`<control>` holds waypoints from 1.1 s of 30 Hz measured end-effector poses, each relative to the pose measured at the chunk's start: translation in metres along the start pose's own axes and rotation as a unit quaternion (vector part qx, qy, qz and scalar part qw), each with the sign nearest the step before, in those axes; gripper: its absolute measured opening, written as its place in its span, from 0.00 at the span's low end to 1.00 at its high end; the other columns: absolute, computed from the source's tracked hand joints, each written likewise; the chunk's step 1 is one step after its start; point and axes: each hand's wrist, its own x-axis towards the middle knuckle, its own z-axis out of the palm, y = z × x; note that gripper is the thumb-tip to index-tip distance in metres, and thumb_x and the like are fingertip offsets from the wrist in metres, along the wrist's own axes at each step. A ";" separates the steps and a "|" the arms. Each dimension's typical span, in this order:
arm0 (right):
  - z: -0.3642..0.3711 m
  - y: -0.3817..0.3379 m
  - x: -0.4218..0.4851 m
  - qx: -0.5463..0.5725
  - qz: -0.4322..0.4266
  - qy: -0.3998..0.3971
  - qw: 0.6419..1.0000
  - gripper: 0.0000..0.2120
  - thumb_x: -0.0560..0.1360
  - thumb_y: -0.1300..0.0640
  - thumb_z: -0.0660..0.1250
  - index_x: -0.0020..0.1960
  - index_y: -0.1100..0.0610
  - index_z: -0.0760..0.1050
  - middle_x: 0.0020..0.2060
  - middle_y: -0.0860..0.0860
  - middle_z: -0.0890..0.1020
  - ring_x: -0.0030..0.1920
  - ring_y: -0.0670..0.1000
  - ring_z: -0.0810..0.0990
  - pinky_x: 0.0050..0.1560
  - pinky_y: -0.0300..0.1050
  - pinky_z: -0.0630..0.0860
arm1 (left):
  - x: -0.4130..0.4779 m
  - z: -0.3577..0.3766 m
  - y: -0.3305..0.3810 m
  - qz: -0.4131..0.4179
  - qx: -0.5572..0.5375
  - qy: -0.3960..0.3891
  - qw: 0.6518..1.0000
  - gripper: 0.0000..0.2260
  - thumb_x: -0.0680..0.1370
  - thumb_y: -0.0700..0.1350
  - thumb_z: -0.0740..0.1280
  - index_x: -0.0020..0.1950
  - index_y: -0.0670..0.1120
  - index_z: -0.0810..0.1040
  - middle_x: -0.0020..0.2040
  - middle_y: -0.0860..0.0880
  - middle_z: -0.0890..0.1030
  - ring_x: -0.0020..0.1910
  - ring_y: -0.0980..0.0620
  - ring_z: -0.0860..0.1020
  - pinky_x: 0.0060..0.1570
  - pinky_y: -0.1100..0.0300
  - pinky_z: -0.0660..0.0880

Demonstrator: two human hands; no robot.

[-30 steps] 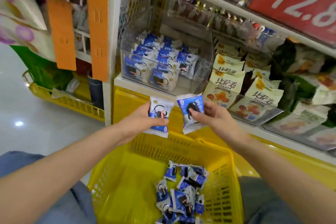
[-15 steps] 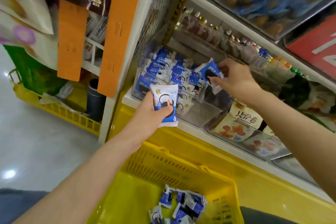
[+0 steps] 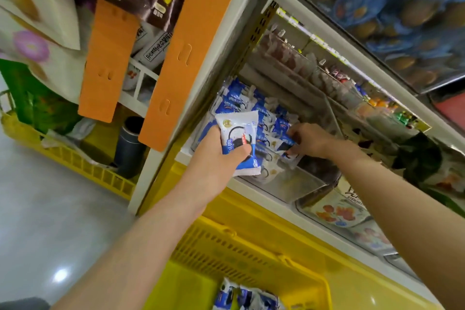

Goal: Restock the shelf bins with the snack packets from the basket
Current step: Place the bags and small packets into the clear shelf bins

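Firmly, the left hand (image 3: 216, 156) curls thumb and fingers round a glossy white-and-blue snack packet (image 3: 235, 133) with crimped edges, just in front of the clear plastic bin (image 3: 302, 185). Inside that bin, the right hand (image 3: 313, 141) pinches a second packet (image 3: 288, 143) among the stacked ones. Below the bin, the yellow slotted basket (image 3: 226, 254) holds more.

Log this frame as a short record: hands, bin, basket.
left hand: grips white-and-blue packet in front of clear bin
right hand: inside the bin, pinching blue packet
bin fill: stocked packets crowd its left side
basket: yellow, loose packets inside
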 end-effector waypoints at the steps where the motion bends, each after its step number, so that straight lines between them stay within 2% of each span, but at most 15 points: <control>1: 0.002 -0.001 0.001 -0.013 -0.008 0.003 1.000 0.17 0.71 0.55 0.73 0.56 0.60 0.75 0.52 0.56 0.78 0.50 0.55 0.76 0.50 0.47 0.73 | 0.001 0.000 0.000 0.000 0.004 0.000 1.000 0.09 0.76 0.44 0.66 0.55 0.52 0.71 0.49 0.58 0.78 0.45 0.65 0.76 0.33 0.74 0.73; 4: 0.006 -0.003 0.002 -0.028 -0.021 0.008 0.999 0.14 0.71 0.55 0.73 0.53 0.59 0.75 0.51 0.56 0.79 0.48 0.55 0.76 0.48 0.46 0.73 | 0.003 0.001 0.002 -0.003 0.004 -0.007 1.000 0.11 0.75 0.44 0.67 0.57 0.48 0.75 0.51 0.53 0.81 0.50 0.59 0.79 0.41 0.68 0.74; 9: 0.004 -0.006 -0.005 -0.004 0.001 0.003 1.000 0.26 0.71 0.57 0.72 0.67 0.56 0.69 0.62 0.55 0.74 0.59 0.54 0.75 0.57 0.45 0.72 | 0.000 0.001 0.006 0.007 -0.002 -0.029 1.000 0.10 0.76 0.44 0.66 0.56 0.52 0.74 0.52 0.55 0.81 0.50 0.61 0.79 0.40 0.71 0.75; 12: -0.002 -0.015 -0.027 0.033 -0.008 0.116 0.993 0.25 0.73 0.59 0.69 0.68 0.53 0.66 0.65 0.53 0.71 0.61 0.53 0.73 0.60 0.47 0.73 | -0.004 -0.001 0.007 0.019 0.001 -0.049 0.999 0.06 0.77 0.45 0.65 0.51 0.56 0.75 0.49 0.58 0.80 0.46 0.68 0.78 0.36 0.76 0.72; 14: -0.006 -0.026 -0.050 0.152 -0.026 0.234 0.960 0.17 0.75 0.59 0.66 0.63 0.52 0.71 0.58 0.49 0.75 0.54 0.47 0.75 0.55 0.42 0.74 | -0.007 -0.001 0.007 0.021 0.007 -0.054 0.998 0.06 0.78 0.45 0.64 0.50 0.57 0.74 0.48 0.60 0.79 0.45 0.69 0.77 0.37 0.76 0.71; 16: -0.010 -0.039 -0.077 0.265 -0.054 0.290 0.918 0.09 0.77 0.56 0.63 0.57 0.51 0.73 0.48 0.43 0.77 0.45 0.37 0.74 0.48 0.31 0.73 | -0.009 0.001 0.007 0.011 0.010 -0.055 0.998 0.07 0.79 0.45 0.61 0.53 0.57 0.74 0.50 0.60 0.78 0.49 0.67 0.75 0.43 0.72 0.69; 17: -0.011 -0.046 -0.090 0.301 -0.072 0.292 0.905 0.07 0.78 0.55 0.62 0.55 0.49 0.73 0.44 0.40 0.76 0.43 0.34 0.74 0.44 0.26 0.71 | -0.011 0.002 0.007 0.003 0.013 -0.063 0.998 0.08 0.79 0.45 0.61 0.54 0.57 0.74 0.51 0.60 0.78 0.50 0.67 0.74 0.46 0.70 0.68; 19: -0.013 -0.056 -0.115 0.349 -0.102 0.255 0.896 0.05 0.78 0.50 0.60 0.53 0.47 0.72 0.41 0.39 0.76 0.41 0.33 0.74 0.40 0.24 0.70 | -0.015 0.004 0.008 -0.001 0.033 -0.111 0.993 0.08 0.79 0.44 0.61 0.51 0.56 0.77 0.50 0.62 0.81 0.49 0.67 0.77 0.48 0.70 0.69; 22: -0.014 -0.058 -0.137 0.339 -0.129 0.142 0.921 0.11 0.77 0.45 0.61 0.48 0.50 0.77 0.39 0.44 0.80 0.38 0.40 0.76 0.39 0.32 0.71 | -0.026 0.011 0.009 0.014 0.092 -0.202 0.975 0.10 0.77 0.42 0.65 0.47 0.58 0.78 0.45 0.62 0.83 0.47 0.66 0.79 0.45 0.73 0.74; 24: -0.012 -0.053 -0.146 0.318 -0.140 0.092 0.933 0.10 0.76 0.48 0.64 0.45 0.53 0.79 0.36 0.47 0.81 0.35 0.42 0.75 0.38 0.35 0.71 | -0.031 0.018 0.007 0.012 0.105 -0.191 0.976 0.09 0.75 0.42 0.68 0.51 0.56 0.78 0.46 0.56 0.84 0.48 0.62 0.80 0.45 0.72 0.75; 25: -0.011 -0.049 -0.149 0.333 -0.135 0.090 0.929 0.09 0.75 0.49 0.66 0.43 0.54 0.80 0.34 0.47 0.81 0.34 0.41 0.75 0.38 0.34 0.70 | -0.034 0.021 0.006 0.007 0.095 -0.171 0.981 0.09 0.74 0.43 0.69 0.52 0.54 0.78 0.46 0.54 0.84 0.47 0.60 0.81 0.42 0.72 0.75; 27: -0.006 -0.039 -0.155 0.420 -0.107 0.109 0.894 0.07 0.75 0.51 0.67 0.42 0.54 0.80 0.35 0.47 0.82 0.34 0.40 0.77 0.36 0.33 0.72 | -0.038 0.027 0.006 -0.018 0.051 -0.129 0.990 0.10 0.72 0.44 0.70 0.53 0.51 0.77 0.45 0.52 0.84 0.43 0.57 0.82 0.36 0.69 0.76; 30: 0.005 -0.025 -0.162 0.553 -0.067 0.127 0.821 0.03 0.74 0.54 0.68 0.43 0.52 0.78 0.39 0.54 0.84 0.37 0.46 0.81 0.38 0.39 0.80 | -0.042 0.036 0.007 -0.048 0.011 -0.091 0.995 0.10 0.72 0.43 0.70 0.52 0.48 0.77 0.46 0.50 0.84 0.43 0.54 0.83 0.39 0.63 0.79; 32: 0.016 -0.019 -0.168 0.585 -0.068 0.105 0.802 0.03 0.74 0.57 0.68 0.46 0.54 0.75 0.40 0.52 0.83 0.38 0.46 0.83 0.37 0.40 0.81 | -0.044 0.040 0.006 -0.007 0.065 -0.064 0.996 0.07 0.73 0.42 0.70 0.50 0.48 0.78 0.46 0.50 0.84 0.43 0.54 0.82 0.39 0.64 0.78; 33: 0.021 -0.018 -0.172 0.578 -0.079 0.098 0.806 0.06 0.73 0.58 0.69 0.48 0.53 0.73 0.41 0.50 0.82 0.39 0.45 0.83 0.36 0.39 0.80 | -0.045 0.042 0.005 0.023 0.102 -0.054 0.993 0.07 0.73 0.41 0.70 0.50 0.48 0.78 0.46 0.50 0.83 0.43 0.55 0.82 0.39 0.65 0.78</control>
